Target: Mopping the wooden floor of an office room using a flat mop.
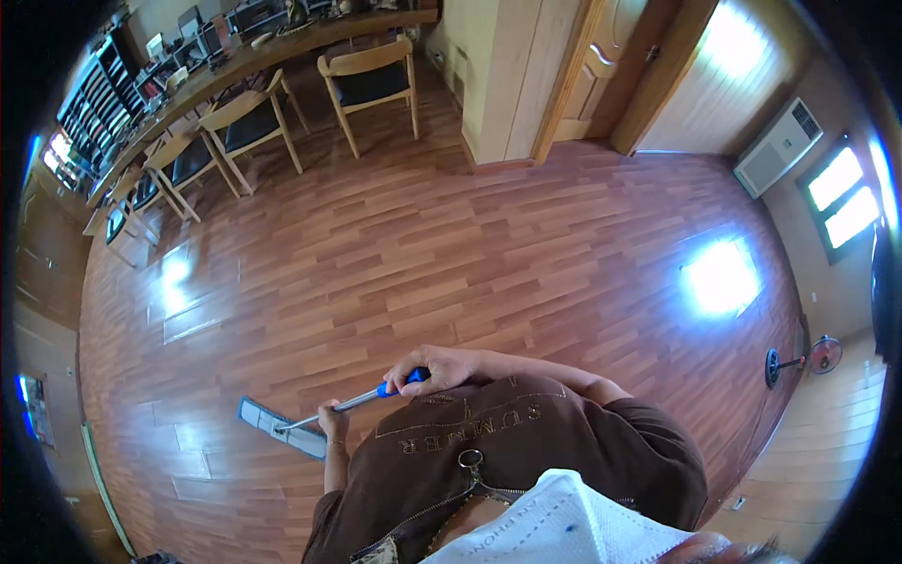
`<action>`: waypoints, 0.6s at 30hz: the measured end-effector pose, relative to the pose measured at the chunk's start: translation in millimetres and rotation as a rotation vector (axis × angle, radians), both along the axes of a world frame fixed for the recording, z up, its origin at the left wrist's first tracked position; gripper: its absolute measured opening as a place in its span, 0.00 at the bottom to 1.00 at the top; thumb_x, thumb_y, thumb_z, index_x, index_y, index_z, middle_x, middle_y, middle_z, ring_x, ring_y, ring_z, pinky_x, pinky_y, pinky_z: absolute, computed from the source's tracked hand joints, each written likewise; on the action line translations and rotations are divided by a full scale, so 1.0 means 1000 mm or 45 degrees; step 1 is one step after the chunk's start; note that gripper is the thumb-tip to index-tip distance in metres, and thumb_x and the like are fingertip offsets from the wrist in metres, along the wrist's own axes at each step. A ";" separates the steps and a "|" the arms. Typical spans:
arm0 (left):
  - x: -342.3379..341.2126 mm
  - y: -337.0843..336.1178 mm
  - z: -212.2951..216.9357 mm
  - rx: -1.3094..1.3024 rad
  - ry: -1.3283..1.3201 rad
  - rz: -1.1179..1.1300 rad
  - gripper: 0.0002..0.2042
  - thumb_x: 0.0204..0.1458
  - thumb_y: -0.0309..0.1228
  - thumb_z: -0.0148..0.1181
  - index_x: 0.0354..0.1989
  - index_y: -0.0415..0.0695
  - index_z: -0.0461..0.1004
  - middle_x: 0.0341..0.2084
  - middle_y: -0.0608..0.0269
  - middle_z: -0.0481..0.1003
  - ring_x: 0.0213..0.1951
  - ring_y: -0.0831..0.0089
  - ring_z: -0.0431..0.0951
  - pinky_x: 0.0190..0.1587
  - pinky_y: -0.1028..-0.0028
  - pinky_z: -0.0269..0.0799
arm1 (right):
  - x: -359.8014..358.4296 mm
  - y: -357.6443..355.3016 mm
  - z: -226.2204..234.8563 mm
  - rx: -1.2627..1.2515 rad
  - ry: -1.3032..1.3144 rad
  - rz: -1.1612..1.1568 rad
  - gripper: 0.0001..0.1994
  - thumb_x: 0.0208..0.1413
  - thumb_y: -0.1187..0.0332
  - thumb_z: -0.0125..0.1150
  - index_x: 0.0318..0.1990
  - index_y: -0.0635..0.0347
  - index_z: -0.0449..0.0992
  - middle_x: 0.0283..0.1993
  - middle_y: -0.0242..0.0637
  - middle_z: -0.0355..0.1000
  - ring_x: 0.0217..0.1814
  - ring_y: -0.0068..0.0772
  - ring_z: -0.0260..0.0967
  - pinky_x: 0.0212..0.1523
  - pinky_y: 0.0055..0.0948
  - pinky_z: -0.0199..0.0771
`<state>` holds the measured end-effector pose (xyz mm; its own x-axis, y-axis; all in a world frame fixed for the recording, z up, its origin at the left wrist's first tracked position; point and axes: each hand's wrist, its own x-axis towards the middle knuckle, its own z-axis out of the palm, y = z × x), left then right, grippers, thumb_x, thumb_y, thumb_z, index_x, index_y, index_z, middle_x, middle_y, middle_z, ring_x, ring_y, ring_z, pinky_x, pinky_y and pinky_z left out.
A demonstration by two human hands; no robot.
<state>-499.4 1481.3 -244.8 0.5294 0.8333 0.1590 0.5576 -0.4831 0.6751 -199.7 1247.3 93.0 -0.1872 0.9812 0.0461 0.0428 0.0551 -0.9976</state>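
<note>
Right hand (438, 365): fingers clenched round the blue grip of a silver-poled flat mop (357, 402). Left hand (334, 425): fingers grasp the pole lower down. Rectangular grey mop head with blue edging (257, 415) sits left of left fingers, on reddish-brown plank floor (451, 254). Light-wood, black-seated chairs (371, 83) stand well ahead of both.

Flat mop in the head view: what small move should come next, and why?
Probably a short push of the mop head along the floor: it appears to lie flat there, and the right hand is on the blue grip while the left hand holds the pole lower down, so both can steer.
</note>
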 end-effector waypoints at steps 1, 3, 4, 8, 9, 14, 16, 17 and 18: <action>0.006 -0.004 -0.005 0.040 0.100 -0.128 0.15 0.34 0.34 0.72 0.26 0.48 0.70 0.26 0.56 0.74 0.31 0.54 0.75 0.35 0.61 0.71 | -0.002 -0.021 0.004 -0.001 -0.025 -0.079 0.07 0.54 0.69 0.60 0.35 0.63 0.75 0.47 0.42 0.75 0.57 0.40 0.68 0.60 0.41 0.64; 0.023 -0.041 -0.017 -0.006 0.060 -0.182 0.12 0.35 0.30 0.70 0.25 0.49 0.70 0.23 0.59 0.74 0.28 0.58 0.75 0.34 0.63 0.72 | -0.007 -0.070 0.009 0.007 -0.143 -0.197 0.08 0.55 0.68 0.60 0.37 0.64 0.75 0.46 0.43 0.76 0.56 0.40 0.69 0.58 0.38 0.67; 0.041 -0.052 -0.015 -0.091 -0.038 -0.229 0.11 0.35 0.28 0.68 0.25 0.49 0.71 0.22 0.61 0.73 0.27 0.62 0.75 0.33 0.67 0.71 | -0.004 -0.090 0.011 0.064 -0.177 -0.282 0.08 0.54 0.68 0.61 0.36 0.64 0.75 0.45 0.43 0.76 0.55 0.41 0.70 0.57 0.38 0.67; 0.097 -0.111 0.000 -0.076 -0.375 -0.524 0.11 0.35 0.22 0.67 0.24 0.46 0.69 0.21 0.67 0.72 0.26 0.72 0.72 0.32 0.72 0.70 | -0.009 -0.169 0.031 0.228 -0.349 -0.568 0.05 0.52 0.70 0.61 0.32 0.61 0.76 0.43 0.41 0.77 0.47 0.41 0.72 0.50 0.38 0.69; 0.119 -0.132 0.038 -0.331 -0.364 -0.632 0.11 0.39 0.24 0.64 0.20 0.45 0.64 0.19 0.72 0.66 0.24 0.73 0.67 0.33 0.73 0.68 | -0.013 -0.192 0.040 0.299 -0.480 -0.679 0.04 0.51 0.71 0.62 0.31 0.60 0.76 0.41 0.39 0.78 0.43 0.39 0.72 0.47 0.38 0.69; 0.167 -0.219 0.101 0.175 -0.121 -0.914 0.20 0.42 0.41 0.66 0.16 0.45 0.59 0.16 0.62 0.64 0.23 0.62 0.66 0.31 0.67 0.65 | -0.045 -0.291 0.071 0.340 -0.756 -0.869 0.05 0.45 0.71 0.66 0.31 0.56 0.78 0.37 0.36 0.78 0.32 0.38 0.72 0.34 0.35 0.71; 0.178 -0.254 0.122 0.107 -0.193 -1.035 0.19 0.41 0.41 0.67 0.16 0.45 0.63 0.18 0.59 0.67 0.25 0.58 0.69 0.29 0.64 0.65 | -0.059 -0.323 0.082 0.418 -0.779 -0.887 0.06 0.41 0.72 0.67 0.28 0.55 0.76 0.36 0.36 0.79 0.29 0.38 0.72 0.31 0.34 0.71; 0.182 -0.269 0.125 0.101 -0.183 -1.116 0.18 0.41 0.41 0.67 0.17 0.45 0.64 0.18 0.58 0.69 0.26 0.58 0.71 0.29 0.62 0.65 | -0.066 -0.338 0.086 0.431 -0.800 -0.898 0.06 0.40 0.72 0.68 0.28 0.54 0.76 0.36 0.36 0.79 0.28 0.37 0.73 0.30 0.33 0.71; 0.189 -0.287 0.131 0.127 -0.231 -1.145 0.18 0.41 0.42 0.67 0.16 0.45 0.64 0.17 0.58 0.69 0.25 0.57 0.71 0.29 0.62 0.65 | -0.075 -0.351 0.092 0.509 -0.868 -0.940 0.08 0.38 0.71 0.69 0.28 0.53 0.76 0.36 0.34 0.79 0.26 0.37 0.73 0.30 0.33 0.71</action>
